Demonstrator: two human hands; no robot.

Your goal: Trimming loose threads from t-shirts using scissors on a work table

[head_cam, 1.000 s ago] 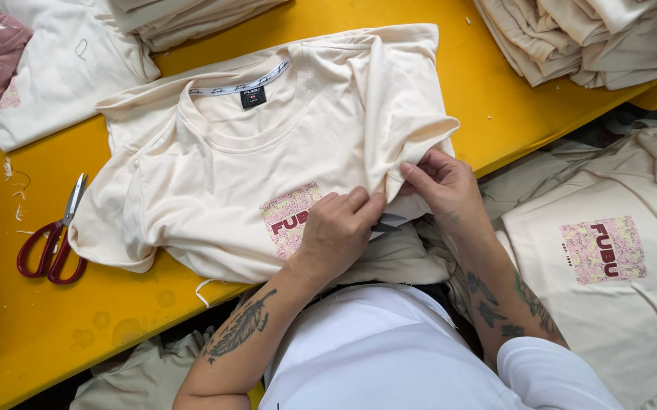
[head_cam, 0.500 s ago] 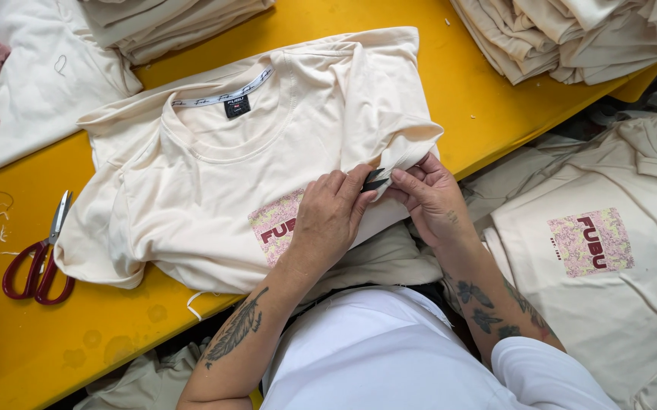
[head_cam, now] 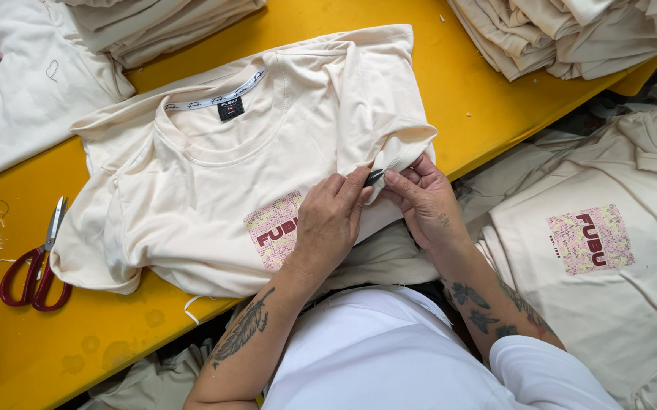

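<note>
A cream T-shirt (head_cam: 214,182) with a pink printed patch lies face up on the yellow table (head_cam: 450,99). My left hand (head_cam: 328,224) rests on the shirt beside the print, fingertips pinching the right sleeve hem (head_cam: 408,148). My right hand (head_cam: 423,201) pinches the same hem from the other side. A small dark object (head_cam: 375,177) shows between the fingertips of both hands; which hand holds it I cannot tell. The sleeve edge is lifted slightly off the table.
Red-handled scissors (head_cam: 36,269) lie at the left on the table. Folded cream garments are stacked at the back left (head_cam: 161,23) and back right (head_cam: 571,34). Another printed shirt (head_cam: 594,243) lies at my right below the table edge. Thread scraps dot the table.
Both hands have closed in on the sleeve hem. The right hand moved from the sleeve fold down to meet the left fingertips, and the dark object now shows between them.
</note>
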